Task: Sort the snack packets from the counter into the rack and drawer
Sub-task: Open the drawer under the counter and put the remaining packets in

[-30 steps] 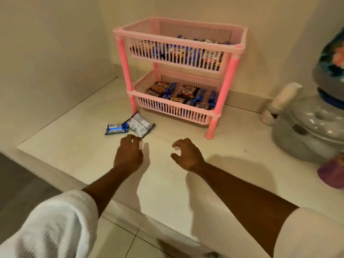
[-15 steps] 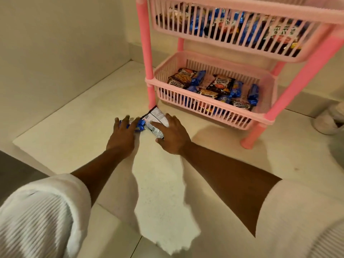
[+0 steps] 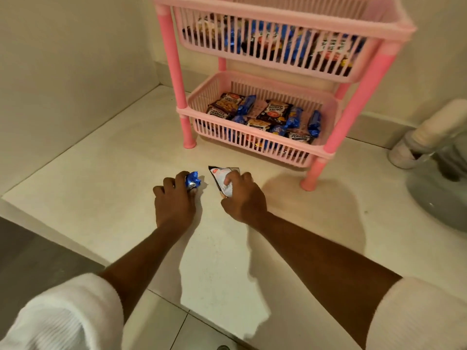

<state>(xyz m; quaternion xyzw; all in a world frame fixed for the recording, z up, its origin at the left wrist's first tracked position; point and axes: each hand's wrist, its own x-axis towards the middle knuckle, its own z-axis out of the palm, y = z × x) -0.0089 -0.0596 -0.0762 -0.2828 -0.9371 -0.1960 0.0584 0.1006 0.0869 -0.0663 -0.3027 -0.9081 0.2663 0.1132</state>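
Since half a second ago both hands have drawn back from the rack toward the person, and the two packets that lay touching are now apart, one in each hand. A second ago both hands held nothing and the packets lay on the counter ahead of the fingertips.

Left hand [image 3: 175,202]: fingers curled over a blue packet [image 3: 193,180], which sticks out just past the fingertips on the side nearest the right hand. Crumpled, small part showing. Cannot tell if it is lifted or touching the counter [image 3: 96,178].

Right hand [image 3: 243,198]: fingers and thumb pinching a white packet with a dark edge [image 3: 222,179]. It juts out ahead of the fingertips and toward the left hand, tilted, one corner pointing up and away. Lower end hidden under the fingers.

Gap of bare counter between the two packets; they do not touch.

Pink two-tier rack [image 3: 374,92] stands beyond both sets of fingertips, nearer the right hand. Lower basket [image 3: 252,145] holds salted peanut packets [image 3: 225,107] and blue packets [image 3: 314,123], mixed. Upper basket [image 3: 278,54] also has packets behind the slats, labels unreadable.

Both forearms bare, white sleeves [image 3: 63,319] pushed up. Far off past the right hand's outer side, a grey rounded appliance [image 3: 439,195] with a pale cylinder [image 3: 429,132] on it, partly cut off. No drawer visible.
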